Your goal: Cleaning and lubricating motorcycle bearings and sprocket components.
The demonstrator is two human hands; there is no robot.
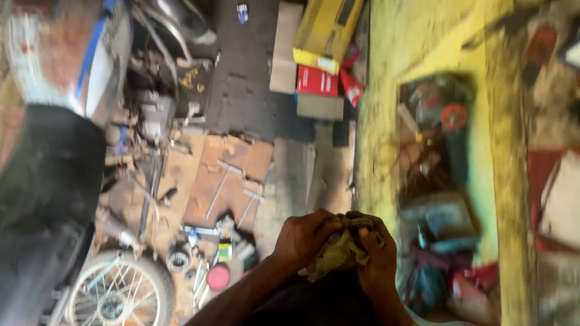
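Note:
A crumpled, dirty olive rag (340, 250) is bunched between both my hands near the bottom middle of the view. My left hand (303, 238) grips its left side and my right hand (378, 254) closes over its right side. Both forearms come up from the bottom edge. The picture is blurred by motion.
A motorcycle with a black seat (24, 204), spoked wheel (117, 301) and exposed engine stands at the left. T-handled wrenches (223, 185), small parts and a red lid (218, 276) lie on cardboard on the floor. Yellow and red boxes (324, 41) sit farther off. A yellow shelf (433, 181) holds tools at right.

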